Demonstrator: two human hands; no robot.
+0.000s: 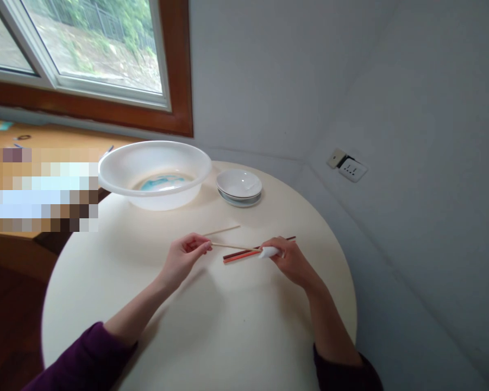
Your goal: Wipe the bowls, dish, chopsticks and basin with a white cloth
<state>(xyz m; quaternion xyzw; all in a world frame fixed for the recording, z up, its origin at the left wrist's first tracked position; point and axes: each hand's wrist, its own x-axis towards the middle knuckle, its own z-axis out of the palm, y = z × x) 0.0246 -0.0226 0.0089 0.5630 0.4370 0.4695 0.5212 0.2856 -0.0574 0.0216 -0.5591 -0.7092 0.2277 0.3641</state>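
A thin pale wooden chopstick (234, 247) spans the gap between my two hands above the table. My left hand (186, 254) pinches its left end between thumb and fingers. At the other end, my right hand (287, 258) is closed round a folded white tissue (270, 252), which wraps the chopstick's right end. Below and behind my right hand lie a dark brown chopstick (240, 253) and an orange-red chopstick (238, 257), side by side on the tabletop. Another pale chopstick (224, 230) rests just beyond my left hand, which hides part of it.
A large translucent white basin (167, 198) with a blue pattern at its bottom stands at the back left of the round cream table (212, 336). Right of it are stacked small white dishes (239, 184). A wooden desk (44, 133) adjoins at left; a wall socket (353, 170) is at right.
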